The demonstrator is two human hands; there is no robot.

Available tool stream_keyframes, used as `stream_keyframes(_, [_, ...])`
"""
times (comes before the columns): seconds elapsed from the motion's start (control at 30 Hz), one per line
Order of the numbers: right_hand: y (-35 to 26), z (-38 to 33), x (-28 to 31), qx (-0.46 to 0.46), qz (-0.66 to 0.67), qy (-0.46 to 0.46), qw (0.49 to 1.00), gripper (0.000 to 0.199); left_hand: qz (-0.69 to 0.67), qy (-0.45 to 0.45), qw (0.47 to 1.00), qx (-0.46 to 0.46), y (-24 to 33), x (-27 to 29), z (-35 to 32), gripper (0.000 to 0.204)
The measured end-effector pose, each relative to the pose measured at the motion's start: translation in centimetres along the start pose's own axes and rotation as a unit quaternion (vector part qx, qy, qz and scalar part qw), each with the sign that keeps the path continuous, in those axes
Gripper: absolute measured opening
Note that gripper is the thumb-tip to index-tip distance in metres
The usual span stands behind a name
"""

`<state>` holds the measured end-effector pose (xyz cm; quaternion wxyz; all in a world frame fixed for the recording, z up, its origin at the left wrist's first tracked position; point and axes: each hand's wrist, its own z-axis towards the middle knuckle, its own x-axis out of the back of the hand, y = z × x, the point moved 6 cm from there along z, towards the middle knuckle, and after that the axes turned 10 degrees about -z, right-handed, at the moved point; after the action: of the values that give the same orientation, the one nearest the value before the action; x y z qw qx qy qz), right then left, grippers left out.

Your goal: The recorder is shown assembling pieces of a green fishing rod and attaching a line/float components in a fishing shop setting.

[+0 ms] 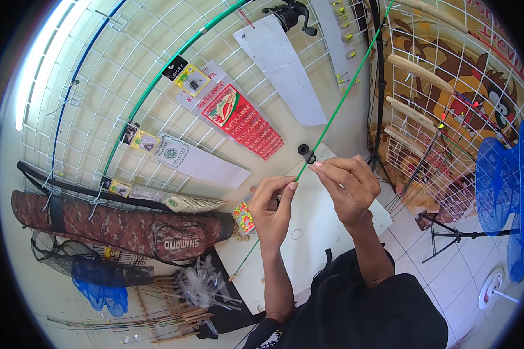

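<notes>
Hands: both up in the middle of the shot, working on a thin green fishing rod (337,104), pretty close together but not touching each other.
Left hand (272,208): fingers curled in, thumb and forefinger pinching the rod right at its lower part, near the small black guide piece (306,153).
Right hand (348,185): just beside the left one, fingertips pressed together on the rod or something tiny at it, can't tell exactly what, too small.
Rod: runs diagonally from the hands up toward the top right, crossing in front of the white wire grid wall (99,87).
Worktop: white board (308,244) sits under the hands, with a little packet of colourful beads (244,216) next to the left wrist.
Other stuff: camo rod bag (116,224) lies to the left, red packaged items (239,119) hang on the grid, blue net (509,180) stands off on the right, bundle of wooden-handled rods (169,317) lies on the floor bottom left.
</notes>
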<state>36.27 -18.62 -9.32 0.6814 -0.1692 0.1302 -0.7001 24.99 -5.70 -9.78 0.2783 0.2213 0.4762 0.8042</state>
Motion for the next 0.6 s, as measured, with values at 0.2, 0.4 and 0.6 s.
stream_keyframes(0.2, [-0.05,0.16,-0.07,-0.011,0.005,0.009,1.000,0.025,-0.008,0.002,1.000,-0.001,0.01,-0.10,-0.02,0.009])
stream_keyframes(0.4, [-0.06,-0.18,-0.03,-0.002,0.013,-0.010,1.000,0.025,-0.006,0.007,1.000,0.002,0.00,0.38,0.00,0.011])
stream_keyframes(0.6, [-0.23,0.02,-0.22,-0.006,0.011,-0.002,1.000,0.026,-0.007,0.002,1.000,-0.007,0.30,0.20,0.05,0.010])
